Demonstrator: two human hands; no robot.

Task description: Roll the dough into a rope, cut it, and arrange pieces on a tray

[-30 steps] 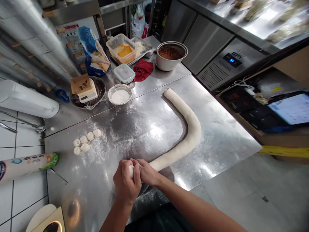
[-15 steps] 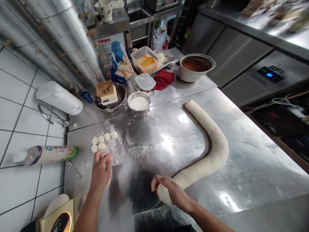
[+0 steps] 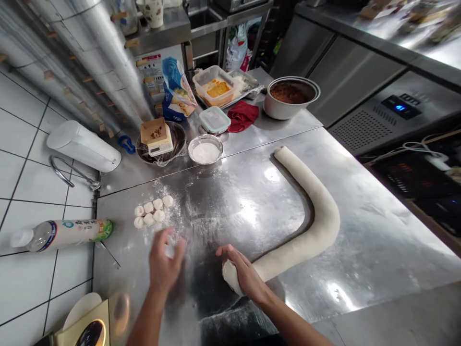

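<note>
Right hand [image 3: 245,276] tight around the end of one dough rope [image 3: 324,218]; left hand [image 3: 163,263] spread near seven dough balls [image 3: 149,208].

A flour bowl [image 3: 205,152] is sitting at upper centre, a red cloth [image 3: 243,116] lying above it. A filled pot [image 3: 291,97] is standing farther right.

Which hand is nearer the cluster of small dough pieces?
Left. The left hand is just short of the small dough pieces; the right hand grips the end of the dough rope, farther right.
</note>
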